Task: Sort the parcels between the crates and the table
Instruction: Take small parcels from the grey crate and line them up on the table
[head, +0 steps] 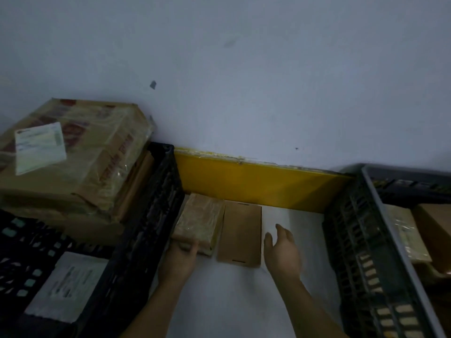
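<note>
On the white worktop [244, 301], between a black slatted plastic crate [156, 215] on the left and a grey slatted plastic crate [361, 240] on the right, lie two parcels side by side. The left hand [181, 261] grips the near end of the tape-wrapped brown parcel [199, 222]; the right hand [280, 252] hovers with fingers loosely spread, holding nothing, just beside the flat plain cardboard parcel [240, 234]. The step appears to be a placing or pick-up at the worktop. Next, the wrapped parcel likely needs a firm hold or release, then a reach toward either crate.
</note>
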Demonstrator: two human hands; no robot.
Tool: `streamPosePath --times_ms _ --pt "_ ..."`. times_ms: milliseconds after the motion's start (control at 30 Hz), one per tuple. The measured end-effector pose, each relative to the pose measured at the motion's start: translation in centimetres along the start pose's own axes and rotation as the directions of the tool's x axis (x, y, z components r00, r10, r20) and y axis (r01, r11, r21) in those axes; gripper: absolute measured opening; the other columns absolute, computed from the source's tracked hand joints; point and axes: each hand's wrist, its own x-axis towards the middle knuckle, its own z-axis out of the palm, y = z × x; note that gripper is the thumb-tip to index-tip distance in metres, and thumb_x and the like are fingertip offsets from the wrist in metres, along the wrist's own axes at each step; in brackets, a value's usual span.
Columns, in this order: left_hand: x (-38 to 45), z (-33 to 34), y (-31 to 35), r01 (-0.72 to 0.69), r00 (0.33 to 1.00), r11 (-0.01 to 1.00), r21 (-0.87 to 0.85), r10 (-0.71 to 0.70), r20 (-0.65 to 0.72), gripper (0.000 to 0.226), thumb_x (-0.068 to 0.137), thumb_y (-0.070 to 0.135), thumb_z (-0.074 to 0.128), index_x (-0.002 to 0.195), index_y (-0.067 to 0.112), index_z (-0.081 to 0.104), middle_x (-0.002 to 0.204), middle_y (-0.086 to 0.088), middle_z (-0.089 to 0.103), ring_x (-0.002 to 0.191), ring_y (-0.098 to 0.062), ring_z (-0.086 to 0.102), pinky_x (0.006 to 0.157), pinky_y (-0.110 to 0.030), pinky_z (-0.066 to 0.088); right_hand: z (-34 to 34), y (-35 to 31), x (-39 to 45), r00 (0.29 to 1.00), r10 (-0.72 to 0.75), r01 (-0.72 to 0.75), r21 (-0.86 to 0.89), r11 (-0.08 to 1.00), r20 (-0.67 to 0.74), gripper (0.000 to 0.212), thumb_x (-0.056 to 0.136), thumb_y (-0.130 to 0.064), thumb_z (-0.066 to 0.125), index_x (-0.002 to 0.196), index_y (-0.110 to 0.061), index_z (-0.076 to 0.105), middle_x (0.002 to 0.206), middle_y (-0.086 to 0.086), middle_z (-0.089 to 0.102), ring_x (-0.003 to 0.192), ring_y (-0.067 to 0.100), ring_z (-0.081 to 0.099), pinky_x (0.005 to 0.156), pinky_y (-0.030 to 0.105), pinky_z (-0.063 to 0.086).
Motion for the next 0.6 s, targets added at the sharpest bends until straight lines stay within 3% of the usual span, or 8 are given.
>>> streamPosePath --times_ms 133,267,400,467,600 --pt "-3.5 -1.8 2.9 -0.158 0.979 0.940 0.301 0.189 -0.075 0.079 0.101 0.063 0.052 0.155 0.006 0.041 0.148 -0.018 0.055 0.127 -0.037 0.059 0.094 -0.038 0.050 -3.3 -0.3 -0.2 0.989 -0.136 0.137 0.015 0.990 -0.051 0.057 0.110 -0.047 0.052 0.159 -0.018 0.050 0.161 0.006 0.053 0.140 0.030 0.058 0.108 0.048 0.056" --pt "-6.5 -1.3 6.8 -0.361 0.908 0.858 0.365 0.412 -0.070 0.081 0.098 0.070 0.048 0.152 0.010 0.045 0.147 -0.016 0.054 0.127 -0.035 0.054 0.096 -0.044 0.051 -8.6 -0.2 -1.9 0.943 -0.287 0.282 -0.050 0.958 -0.170 0.053 0.109 -0.041 0.059 0.153 -0.011 0.059 0.157 0.011 0.058 0.141 0.031 0.057 0.110 0.048 0.055" --pt "-10.4 0.7 13.0 -0.588 0.777 0.749 0.306 0.628 -0.046 0.093 0.093 0.078 0.035 0.156 0.010 0.043 0.154 -0.017 0.048 0.136 -0.038 0.049 0.109 -0.050 0.048 -15.7 0.8 -2.9 0.867 -0.404 0.380 -0.137 0.915 -0.293 0.052 0.108 -0.039 0.060 0.151 -0.010 0.061 0.153 0.012 0.061 0.142 0.030 0.056 0.115 0.047 0.051" --pt "-13.4 1.8 16.6 -0.679 0.690 0.655 0.331 0.724 -0.017 0.093 0.094 0.079 0.029 0.159 0.013 0.039 0.159 -0.013 0.044 0.144 -0.034 0.042 0.117 -0.052 0.042 -19.3 2.1 -3.1 0.849 -0.414 0.381 -0.164 0.910 -0.328 0.053 0.107 -0.038 0.062 0.153 -0.011 0.059 0.155 0.011 0.059 0.144 0.030 0.053 0.118 0.048 0.049" --pt "-19.4 4.6 22.5 -0.807 0.535 0.510 0.299 0.845 0.004 0.085 0.099 0.075 0.034 0.162 0.017 0.036 0.164 -0.008 0.041 0.149 -0.030 0.038 0.119 -0.048 0.036 -25.4 6.0 -3.3 0.826 -0.393 0.337 -0.205 0.919 -0.403 0.054 0.107 -0.043 0.061 0.151 -0.011 0.060 0.151 0.012 0.061 0.142 0.032 0.054 0.118 0.049 0.047"
